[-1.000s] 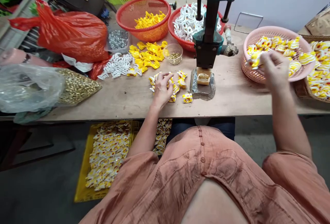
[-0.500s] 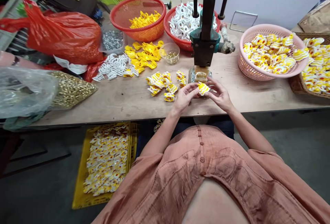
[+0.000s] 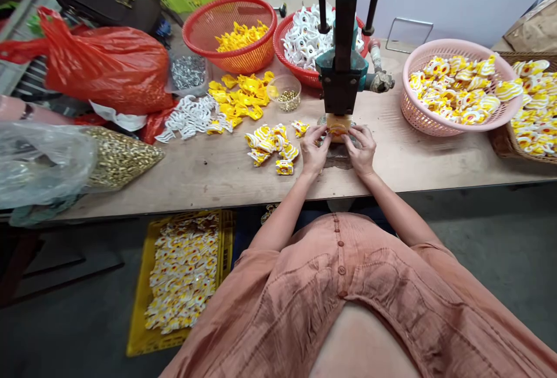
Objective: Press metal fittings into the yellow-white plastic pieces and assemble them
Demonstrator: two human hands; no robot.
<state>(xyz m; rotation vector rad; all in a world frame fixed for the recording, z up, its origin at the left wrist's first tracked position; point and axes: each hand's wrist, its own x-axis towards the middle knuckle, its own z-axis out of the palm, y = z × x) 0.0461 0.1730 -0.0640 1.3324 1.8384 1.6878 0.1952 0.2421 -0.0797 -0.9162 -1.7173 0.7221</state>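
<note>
A dark green hand press [image 3: 343, 73] stands in front of me, its pale block low over the base. Beneath that block sits a yellow-and-white plastic piece [image 3: 337, 130], largely covered by the press and my fingertips. My left hand [image 3: 314, 151] pinches the piece's left side, thumb and fingers bent. From the right, my right hand [image 3: 362, 151] grips the other side the same way. Left of my left hand lies a loose group of striped yellow-and-white pieces [image 3: 265, 141], with a single one [image 3: 300, 128] close to my fingers.
Behind are yellow parts [image 3: 243, 97], white strips [image 3: 189, 117], a clear cup of brass bits [image 3: 288, 100] and two red baskets [image 3: 230, 64]. A pink basket [image 3: 429, 114] stands right. A bag of brass pieces [image 3: 126, 155] lies left; a yellow crate [image 3: 141, 331] sits below the table.
Both hands have moved forward, carrying the striped piece from in front of the press to under its block. The view has shifted slightly.
</note>
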